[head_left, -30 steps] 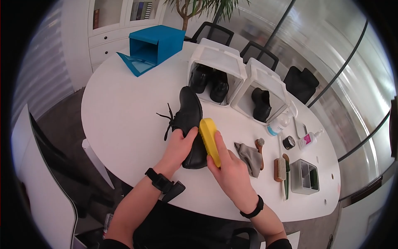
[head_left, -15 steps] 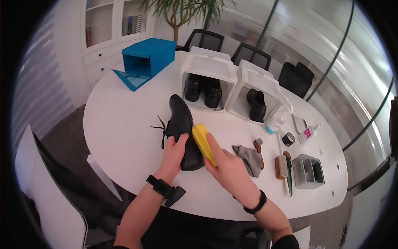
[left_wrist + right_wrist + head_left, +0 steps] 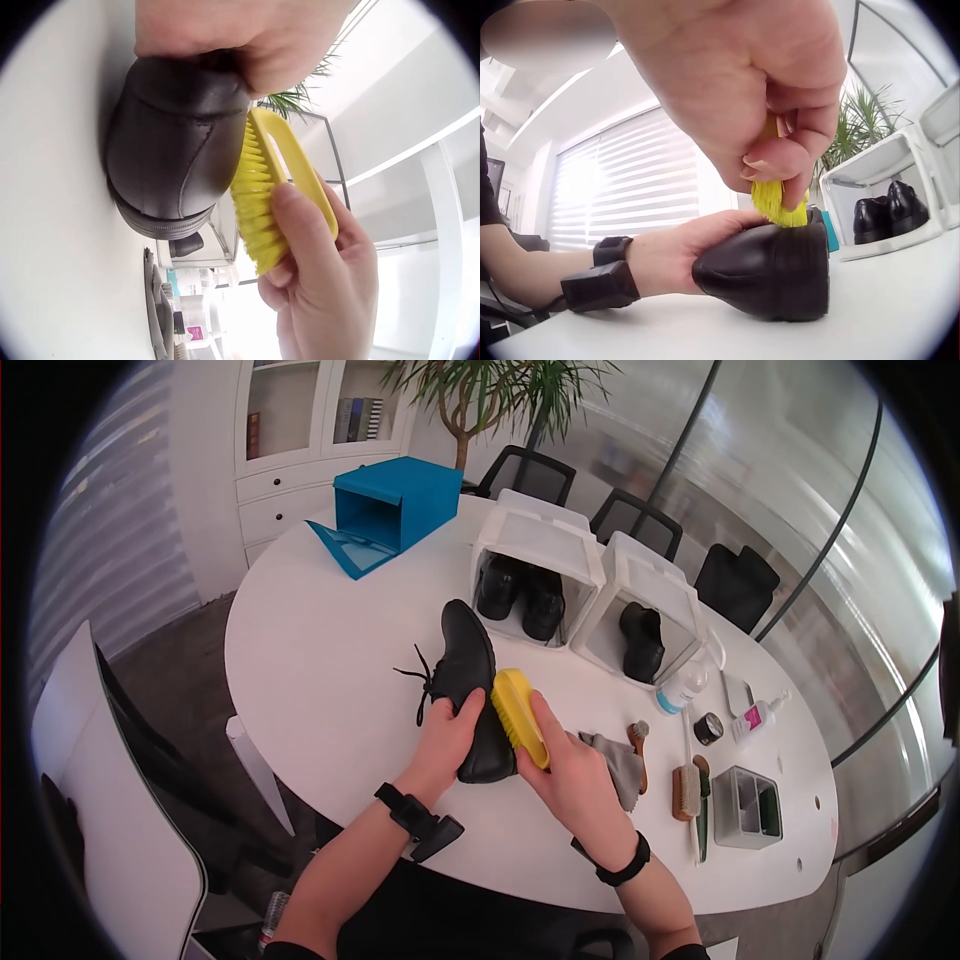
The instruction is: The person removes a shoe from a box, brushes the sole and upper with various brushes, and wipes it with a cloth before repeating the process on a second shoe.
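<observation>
A black lace-up shoe point(image 3: 466, 650) rests on the white table, its toe pointing away, laces out to the left. My left hand point(image 3: 443, 742) grips it at the opening, thumb on the near side. My right hand point(image 3: 578, 778) pinches a yellow brush point(image 3: 522, 717) along the shoe's right side. In the left wrist view the yellow bristles point(image 3: 256, 202) face the heel part of the shoe point(image 3: 174, 142) and meet its edge. The right wrist view has the bristles point(image 3: 780, 202) at the top of the shoe point(image 3: 769, 270), under my right fingers.
Behind the shoe stand two white boxes point(image 3: 540, 526) holding black shoes, and an open blue box point(image 3: 430, 500). To the right lie a grey cloth point(image 3: 622, 768), a wooden brush point(image 3: 686, 792), bottles, a black jar point(image 3: 708, 729) and a grey divided container point(image 3: 748, 807).
The head view has shifted. My left hand keeps its grip on the shoe, and the yellow brush has tilted so that more of its bristles show beside the shoe.
</observation>
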A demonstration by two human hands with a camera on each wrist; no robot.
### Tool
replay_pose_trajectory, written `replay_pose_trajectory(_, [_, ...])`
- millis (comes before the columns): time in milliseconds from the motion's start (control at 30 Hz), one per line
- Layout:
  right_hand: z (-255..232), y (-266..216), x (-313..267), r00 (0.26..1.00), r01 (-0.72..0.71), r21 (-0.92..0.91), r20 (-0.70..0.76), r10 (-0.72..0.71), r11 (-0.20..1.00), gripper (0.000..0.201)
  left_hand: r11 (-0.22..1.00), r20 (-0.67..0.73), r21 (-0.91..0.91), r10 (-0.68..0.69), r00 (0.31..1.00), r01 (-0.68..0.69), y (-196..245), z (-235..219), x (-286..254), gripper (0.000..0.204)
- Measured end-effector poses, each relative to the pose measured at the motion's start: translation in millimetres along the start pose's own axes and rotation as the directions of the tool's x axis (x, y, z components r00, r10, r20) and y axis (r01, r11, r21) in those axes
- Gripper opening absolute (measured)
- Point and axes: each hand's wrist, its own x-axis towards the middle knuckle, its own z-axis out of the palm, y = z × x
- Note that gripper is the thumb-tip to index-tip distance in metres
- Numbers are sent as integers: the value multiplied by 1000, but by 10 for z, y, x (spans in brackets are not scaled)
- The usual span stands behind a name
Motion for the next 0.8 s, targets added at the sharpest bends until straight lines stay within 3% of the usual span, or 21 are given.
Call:
replay_pose_trajectory(200, [270,119,231,996,23,58,-90,-18,998,73,997,54,73,35,998,-39,-125,-81,111,36])
replay_pose_trajectory(533, [329,228,678,981,129,19,-146,-125,991,71,966,-17,256,35,999,-29,-14,-44,54,41])
replay_pose_trajectory(700, [255,196,1009,979,169,21,-117,-165,985,70,959,-1,278,52,999,-49,-126,-55,114,44])
replay_pose_trajectory(800, [223,154,1257,981,186,-71,-49,-189,980,68,953,8,296,66,998,-66,-164,-60,132,45])
